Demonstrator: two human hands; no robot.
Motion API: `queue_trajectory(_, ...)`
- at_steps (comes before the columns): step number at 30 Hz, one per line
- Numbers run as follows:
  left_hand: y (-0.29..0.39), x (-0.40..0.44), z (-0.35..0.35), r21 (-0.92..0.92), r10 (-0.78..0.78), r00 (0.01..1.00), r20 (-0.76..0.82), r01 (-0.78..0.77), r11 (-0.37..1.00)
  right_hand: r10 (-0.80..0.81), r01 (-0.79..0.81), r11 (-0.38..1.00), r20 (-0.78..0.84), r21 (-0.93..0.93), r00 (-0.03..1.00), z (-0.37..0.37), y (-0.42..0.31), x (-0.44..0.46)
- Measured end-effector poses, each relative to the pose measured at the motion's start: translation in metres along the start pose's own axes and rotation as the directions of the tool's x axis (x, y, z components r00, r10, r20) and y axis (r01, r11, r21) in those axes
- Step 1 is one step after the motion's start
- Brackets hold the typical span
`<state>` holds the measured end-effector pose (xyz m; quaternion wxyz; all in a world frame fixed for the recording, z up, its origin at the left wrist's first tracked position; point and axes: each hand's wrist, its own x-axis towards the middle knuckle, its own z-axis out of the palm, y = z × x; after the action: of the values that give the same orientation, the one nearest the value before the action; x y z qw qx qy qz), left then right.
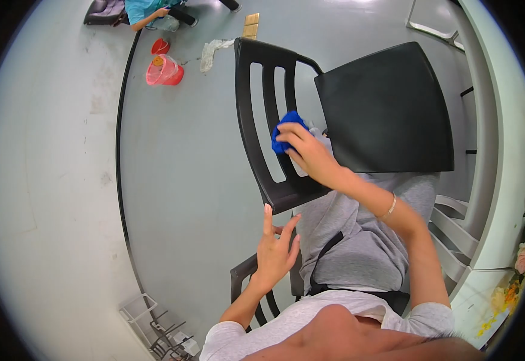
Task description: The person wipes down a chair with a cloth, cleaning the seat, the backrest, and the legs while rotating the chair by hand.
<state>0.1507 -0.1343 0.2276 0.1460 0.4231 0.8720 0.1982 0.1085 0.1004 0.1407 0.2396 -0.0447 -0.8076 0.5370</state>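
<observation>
A black chair point(389, 108) is in front of me, its slatted backrest point(249, 114) toward the left. My right hand point(310, 150) presses a bunched blue cloth point(279, 141) against the backrest slats, fingers curled over it. At the near corner of the backrest is my left hand point(277, 249). Its fingers are spread, and the index fingertip touches or nearly touches that corner; which of the two I cannot tell. Nothing lies in the left palm.
A red bucket lined with plastic point(165, 71) and a smaller red container point(161, 46) stand by the wall. Crumpled white material point(213, 54) lies on the floor. Another person in a blue shirt point(142, 11) is at the top. White furniture point(485, 198) lines the right.
</observation>
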Motion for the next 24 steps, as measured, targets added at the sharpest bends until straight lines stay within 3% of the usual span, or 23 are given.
queue_trajectory(2, 0.000, 0.000, 0.000, -0.013, -0.003, 1.000, -0.007, 0.003, 1.000, -0.132, 0.122, 0.989, -0.123, -0.086, 0.984, 0.005, 0.020, 0.025)
queue_trajectory(5, -0.006, -0.001, 0.002, 0.049, 0.054, 0.998, -0.019, -0.053, 0.997, -0.210, 0.158, 0.957, -0.201, -0.245, 0.957, -0.001, 0.041, 0.072)
queue_trajectory(7, -0.004, 0.000, 0.000, 0.046, 0.040, 0.999, -0.022, -0.039, 0.998, -0.249, 0.160, 0.941, -0.287, -0.300, 0.925, -0.009, 0.061, 0.110)
queue_trajectory(10, -0.003, 0.000, -0.001, 0.034, 0.016, 1.000, -0.014, -0.016, 0.999, -0.150, 0.016, 0.939, -0.368, -0.343, 0.918, -0.027, 0.068, 0.148)
queue_trajectory(15, -0.003, 0.000, 0.003, 0.007, -0.017, 1.000, 0.001, 0.017, 1.000, -0.113, 0.021, 0.955, -0.298, -0.295, 0.948, -0.021, 0.069, 0.131)
queue_trajectory(17, -0.008, 0.000, 0.004, 0.071, 0.065, 0.998, -0.024, -0.063, 0.996, -0.068, 0.012, 0.961, -0.196, -0.276, 0.978, -0.012, 0.060, 0.107)
queue_trajectory(21, -0.006, 0.000, 0.006, 0.101, 0.029, 0.999, -0.020, -0.027, 0.995, -0.095, 0.082, 0.983, -0.071, -0.163, 0.993, 0.003, 0.035, 0.043)
queue_trajectory(24, -0.003, 0.000, 0.010, 0.049, -0.026, 0.999, -0.043, 0.028, 0.998, -0.040, 0.040, 0.999, 0.018, 0.017, 0.999, 0.002, 0.007, -0.006)
